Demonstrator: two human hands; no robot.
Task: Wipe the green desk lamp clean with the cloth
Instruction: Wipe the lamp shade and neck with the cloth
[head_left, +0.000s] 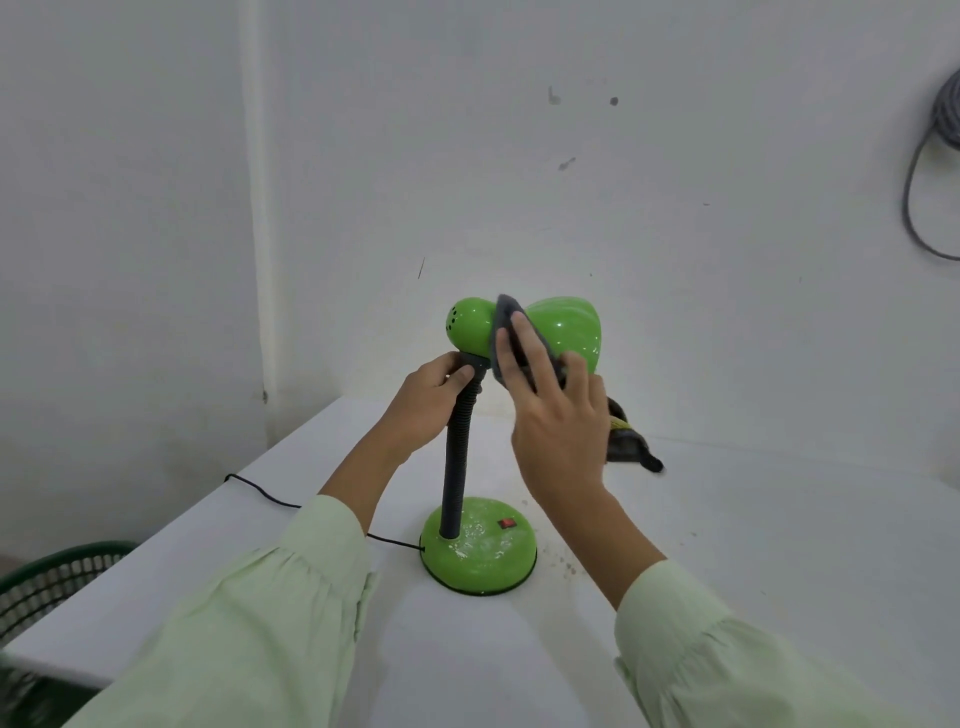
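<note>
The green lamp (478, 550) stands upright near the middle of the white surface (727, 545), its shade (566, 325) tipped toward the right and its black cord (270, 496) trailing left off the edge. The left hand (423, 405) grips the top of the black ribbed neck (454, 467) with its fingers (462, 375) curled round it, while the right hand (558, 431) presses a grey cloth (503, 322) against the shade's narrow waist with fingers (527, 343) laid out straight. A green basket (47, 577) sits low at the near left.

No text (nor any label) is readable.
</note>
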